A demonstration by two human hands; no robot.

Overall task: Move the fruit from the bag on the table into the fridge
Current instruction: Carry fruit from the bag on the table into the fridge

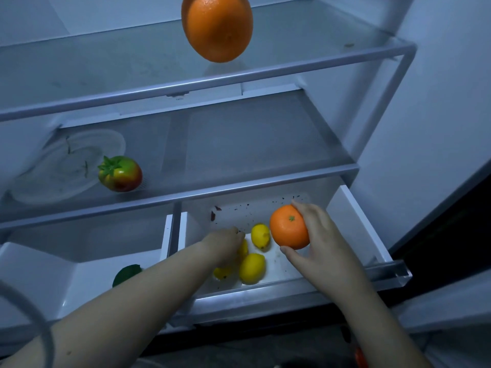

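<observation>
Altogether the head view shows two oranges inside the open fridge (438,128). The right hand (318,235) pinches the held orange (288,228) between the thumb below and the fingers above, over the pulled-out right drawer (357,227). Its green stem end faces the camera. The other orange (218,27) sits on the top shelf (79,75).

The left hand (225,243) reaches down among the lemons (252,268) on that drawer's floor. Its fingers are hidden, so I cannot tell whether they grip. Two lemons lie clear, long axes roughly front to back, and more yellow shows around the hand.

One red-and-green fruit (121,175) lies beside one clear plate (61,168) on the middle shelf (265,144), its leafy top pointing left. One green fruit (127,270) lies in the left drawer (34,274).
</observation>
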